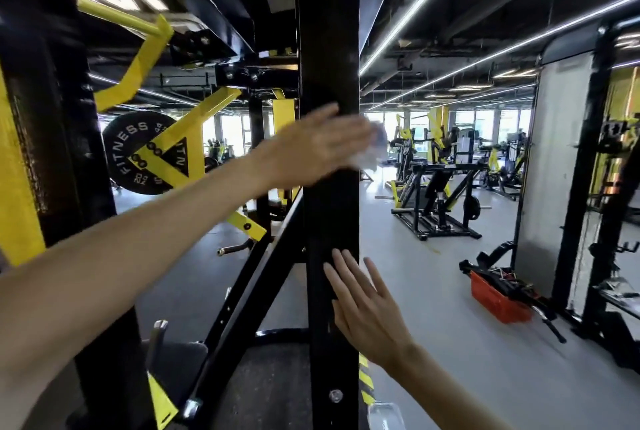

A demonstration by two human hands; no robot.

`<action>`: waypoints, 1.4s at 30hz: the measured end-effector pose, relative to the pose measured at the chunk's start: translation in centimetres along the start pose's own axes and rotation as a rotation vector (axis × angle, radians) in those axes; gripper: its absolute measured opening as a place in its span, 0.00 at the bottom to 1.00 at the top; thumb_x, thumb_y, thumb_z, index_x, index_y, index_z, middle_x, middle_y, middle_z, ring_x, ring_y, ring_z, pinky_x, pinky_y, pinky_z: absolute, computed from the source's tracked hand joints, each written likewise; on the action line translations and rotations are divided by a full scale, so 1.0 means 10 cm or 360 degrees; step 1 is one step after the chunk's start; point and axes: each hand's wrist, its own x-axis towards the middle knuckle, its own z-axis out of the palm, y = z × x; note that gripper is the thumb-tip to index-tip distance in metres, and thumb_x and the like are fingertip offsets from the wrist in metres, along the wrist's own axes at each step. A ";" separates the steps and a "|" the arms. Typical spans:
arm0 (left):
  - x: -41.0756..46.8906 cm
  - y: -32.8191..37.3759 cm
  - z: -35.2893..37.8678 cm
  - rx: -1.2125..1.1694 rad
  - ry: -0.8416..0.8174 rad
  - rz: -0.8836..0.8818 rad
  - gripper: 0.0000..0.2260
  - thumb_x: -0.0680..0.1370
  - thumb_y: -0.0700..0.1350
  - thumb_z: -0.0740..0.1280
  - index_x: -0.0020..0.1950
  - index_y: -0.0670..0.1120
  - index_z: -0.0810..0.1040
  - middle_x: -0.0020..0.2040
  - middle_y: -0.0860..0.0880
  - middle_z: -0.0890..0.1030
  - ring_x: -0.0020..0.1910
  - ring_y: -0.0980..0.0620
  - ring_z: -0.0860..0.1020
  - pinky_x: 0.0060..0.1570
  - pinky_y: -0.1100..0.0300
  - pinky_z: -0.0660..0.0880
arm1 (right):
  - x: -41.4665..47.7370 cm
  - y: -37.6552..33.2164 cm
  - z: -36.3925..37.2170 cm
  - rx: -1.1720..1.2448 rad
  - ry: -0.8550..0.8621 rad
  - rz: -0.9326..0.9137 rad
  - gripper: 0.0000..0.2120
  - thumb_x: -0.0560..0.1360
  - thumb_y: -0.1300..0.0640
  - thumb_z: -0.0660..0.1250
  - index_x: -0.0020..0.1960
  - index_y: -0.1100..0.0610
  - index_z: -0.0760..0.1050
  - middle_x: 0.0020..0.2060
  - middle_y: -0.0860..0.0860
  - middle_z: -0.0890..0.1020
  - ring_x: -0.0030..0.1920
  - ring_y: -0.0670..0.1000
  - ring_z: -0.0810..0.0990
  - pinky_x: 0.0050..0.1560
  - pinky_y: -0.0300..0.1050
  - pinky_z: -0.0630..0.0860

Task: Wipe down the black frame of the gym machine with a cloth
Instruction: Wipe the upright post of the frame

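Observation:
A thick black upright post (329, 49) of the gym machine frame stands right in front of me. My left hand (311, 149) reaches across it at mid height, blurred by motion, pressing a pale crumpled cloth (372, 149) against the post's right edge. Only part of the cloth shows past my fingers. My right hand (363, 305) rests lower on the same post, fingers spread and flat against its right edge, holding nothing.
Yellow lever arms (194, 132) and a black weight plate (128, 152) marked FITNESS sit left of the post. A black diagonal brace (256, 277) slants down left. More machines (440, 201) stand on the grey floor to the right, with a red crate (498, 301) beside a mirror.

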 end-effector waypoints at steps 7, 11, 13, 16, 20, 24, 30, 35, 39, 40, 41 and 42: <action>-0.38 0.76 -0.03 -0.0181 -0.0062 -0.0156 0.23 0.81 0.42 0.60 0.76 0.44 0.60 0.76 0.46 0.60 0.76 0.49 0.59 0.74 0.50 0.47 | -0.05 -0.05 0.03 0.0037 -0.0021 0.0042 0.24 0.77 0.56 0.57 0.72 0.60 0.63 0.73 0.60 0.65 0.74 0.59 0.62 0.75 0.57 0.54; -0.52 0.53 -0.10 -0.0399 -0.0183 0.0288 0.24 0.80 0.38 0.58 0.77 0.46 0.60 0.77 0.48 0.60 0.76 0.51 0.58 0.75 0.51 0.52 | -0.03 0.02 0.01 0.0034 -0.0035 0.0005 0.23 0.78 0.56 0.56 0.72 0.60 0.64 0.72 0.60 0.67 0.73 0.58 0.65 0.73 0.57 0.57; -0.34 0.13 -0.12 -0.0360 -0.0158 0.0028 0.24 0.81 0.40 0.57 0.77 0.46 0.57 0.77 0.47 0.59 0.76 0.50 0.58 0.74 0.49 0.51 | -0.01 0.04 0.00 0.0030 -0.0012 -0.0021 0.21 0.79 0.56 0.55 0.71 0.60 0.64 0.71 0.60 0.69 0.73 0.58 0.66 0.73 0.58 0.57; 0.01 -0.40 -0.14 -0.0324 -0.0105 -0.0447 0.23 0.82 0.45 0.55 0.77 0.44 0.58 0.76 0.45 0.61 0.75 0.47 0.60 0.74 0.48 0.50 | -0.01 0.00 0.01 0.0055 0.0028 0.0006 0.19 0.80 0.57 0.53 0.69 0.60 0.66 0.69 0.60 0.71 0.72 0.58 0.67 0.73 0.58 0.58; 0.41 -0.52 -0.16 -0.0336 0.0003 -0.0894 0.22 0.84 0.47 0.51 0.78 0.43 0.55 0.78 0.44 0.57 0.77 0.47 0.55 0.73 0.51 0.43 | -0.03 -0.03 0.04 0.0066 0.0030 0.0026 0.19 0.77 0.57 0.56 0.67 0.60 0.68 0.70 0.60 0.71 0.72 0.58 0.67 0.73 0.58 0.57; 0.07 0.24 -0.08 -0.0246 0.0079 -0.0479 0.21 0.82 0.40 0.55 0.76 0.42 0.61 0.76 0.44 0.60 0.75 0.46 0.59 0.75 0.47 0.50 | -0.04 -0.04 0.05 0.0079 -0.0005 0.0059 0.19 0.78 0.57 0.56 0.68 0.60 0.68 0.71 0.60 0.69 0.73 0.59 0.66 0.72 0.59 0.58; -0.54 0.63 -0.24 -0.0506 -0.0315 0.0462 0.27 0.78 0.36 0.64 0.76 0.44 0.62 0.76 0.46 0.62 0.75 0.49 0.60 0.74 0.50 0.53 | -0.04 -0.10 -0.01 0.0022 -0.0164 0.0105 0.23 0.78 0.55 0.57 0.72 0.58 0.68 0.71 0.58 0.70 0.72 0.57 0.67 0.76 0.58 0.47; -0.21 -0.03 -0.18 -0.0273 -0.0072 -0.0383 0.23 0.82 0.42 0.52 0.77 0.43 0.53 0.76 0.43 0.60 0.75 0.46 0.59 0.75 0.52 0.44 | -0.04 -0.14 -0.04 -0.0072 -0.0208 0.0185 0.25 0.79 0.53 0.53 0.74 0.57 0.64 0.75 0.58 0.61 0.76 0.55 0.57 0.76 0.55 0.42; -0.37 0.69 -0.07 -0.0353 0.0008 -0.0602 0.28 0.76 0.31 0.58 0.76 0.41 0.60 0.75 0.40 0.62 0.76 0.44 0.57 0.76 0.53 0.44 | -0.28 -0.37 0.03 -0.0031 -0.0270 0.0334 0.27 0.79 0.52 0.52 0.77 0.59 0.59 0.76 0.59 0.58 0.77 0.57 0.56 0.76 0.57 0.47; -0.50 0.98 -0.07 -0.0446 -0.0008 -0.0483 0.29 0.74 0.28 0.59 0.74 0.41 0.64 0.75 0.40 0.63 0.76 0.44 0.57 0.76 0.53 0.46 | -0.39 -0.45 0.05 -0.0024 -0.0307 0.0345 0.26 0.80 0.52 0.50 0.77 0.59 0.59 0.76 0.59 0.58 0.77 0.57 0.56 0.75 0.57 0.48; -0.64 1.25 -0.08 -0.0568 -0.0044 -0.0306 0.28 0.73 0.27 0.60 0.73 0.42 0.67 0.74 0.40 0.64 0.75 0.44 0.58 0.76 0.53 0.49 | -0.51 -0.52 0.06 -0.0016 -0.0354 0.0349 0.26 0.81 0.51 0.48 0.76 0.60 0.59 0.76 0.59 0.58 0.76 0.57 0.57 0.75 0.57 0.49; -0.76 1.44 -0.11 -0.0678 -0.0104 -0.0119 0.28 0.73 0.27 0.61 0.73 0.41 0.67 0.74 0.41 0.65 0.75 0.44 0.59 0.75 0.52 0.53 | -0.61 -0.57 0.08 0.0001 -0.0406 0.0359 0.25 0.82 0.51 0.45 0.76 0.60 0.60 0.76 0.59 0.58 0.76 0.57 0.57 0.75 0.57 0.50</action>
